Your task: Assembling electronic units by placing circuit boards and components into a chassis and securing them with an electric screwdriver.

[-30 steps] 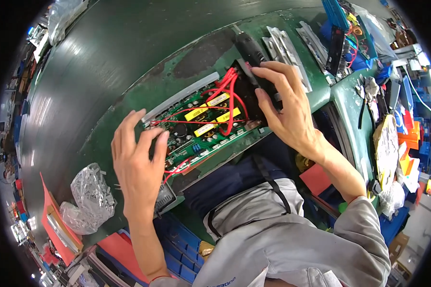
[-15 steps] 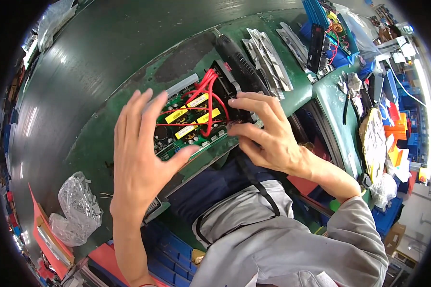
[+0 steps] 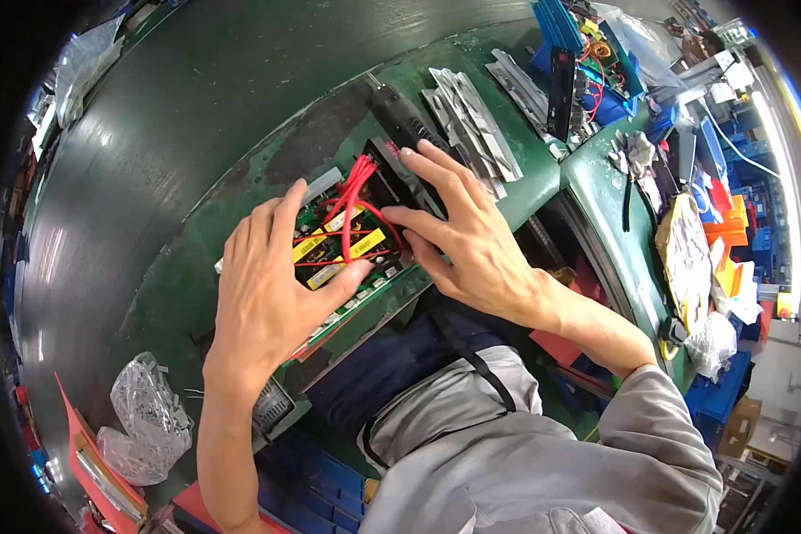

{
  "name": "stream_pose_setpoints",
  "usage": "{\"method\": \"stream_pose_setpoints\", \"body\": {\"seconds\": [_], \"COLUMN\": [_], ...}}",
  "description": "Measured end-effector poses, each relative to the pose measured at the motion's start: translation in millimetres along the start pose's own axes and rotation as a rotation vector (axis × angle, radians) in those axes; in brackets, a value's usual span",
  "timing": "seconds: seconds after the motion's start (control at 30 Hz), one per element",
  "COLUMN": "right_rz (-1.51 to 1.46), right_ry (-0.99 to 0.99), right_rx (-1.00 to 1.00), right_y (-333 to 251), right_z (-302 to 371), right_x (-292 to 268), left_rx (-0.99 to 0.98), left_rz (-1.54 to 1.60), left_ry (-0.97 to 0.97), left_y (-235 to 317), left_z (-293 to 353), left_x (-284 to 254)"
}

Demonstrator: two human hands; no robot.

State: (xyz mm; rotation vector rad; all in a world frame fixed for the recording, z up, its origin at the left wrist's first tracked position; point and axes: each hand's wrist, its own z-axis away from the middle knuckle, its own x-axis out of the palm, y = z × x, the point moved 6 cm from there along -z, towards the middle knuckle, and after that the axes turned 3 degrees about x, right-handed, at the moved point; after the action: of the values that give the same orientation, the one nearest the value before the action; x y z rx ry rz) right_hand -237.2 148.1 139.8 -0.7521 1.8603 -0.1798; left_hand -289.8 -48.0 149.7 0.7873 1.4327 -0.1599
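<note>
A green circuit board [image 3: 365,292] with yellow-wrapped transformers [image 3: 365,243] and a bundle of red wires [image 3: 356,191] lies on the bench in front of me. My left hand [image 3: 271,289] is open over its left end, fingers stretched and thumb spread above the near side; the palm hides that end. A black end panel [image 3: 384,158] stands at the board's right end. My right hand [image 3: 472,236] lies over this panel with its fingers apart, two reaching across its far part and the others near the red wires. Contact under the fingertips is partly hidden.
A black electric screwdriver [image 3: 395,111] and grey metal strips [image 3: 472,125] lie beyond the board. Blue housings [image 3: 556,27] with wired boards stand at the far right. Clear plastic bags [image 3: 147,418] sit at the left. A dark gap [image 3: 552,231] separates bench sections.
Both hands and the board appear lower and slightly left as the view shifts. My left thumb is now over the board's wires, and my right fingers have spread across the black panel.
</note>
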Motion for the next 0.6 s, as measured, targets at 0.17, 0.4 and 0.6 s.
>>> {"method": "stream_pose_setpoints", "body": {"seconds": [0.17,0.4,0.6], "right_rz": [-0.322,-0.360,-0.197], "right_ry": [-0.110,-0.097,-0.100], "right_rx": [-0.125,-0.162,-0.176], "right_y": [9,9,-5], "right_z": [2,12,19], "right_x": [14,19,8], "left_rx": [0.073,0.088,0.090], "left_rz": [0.152,0.150,0.132], "left_ry": [0.000,-0.013,-0.030], "left_y": [-12,-19,-20], "left_z": [1,2,5], "left_x": [0,6,5]}}
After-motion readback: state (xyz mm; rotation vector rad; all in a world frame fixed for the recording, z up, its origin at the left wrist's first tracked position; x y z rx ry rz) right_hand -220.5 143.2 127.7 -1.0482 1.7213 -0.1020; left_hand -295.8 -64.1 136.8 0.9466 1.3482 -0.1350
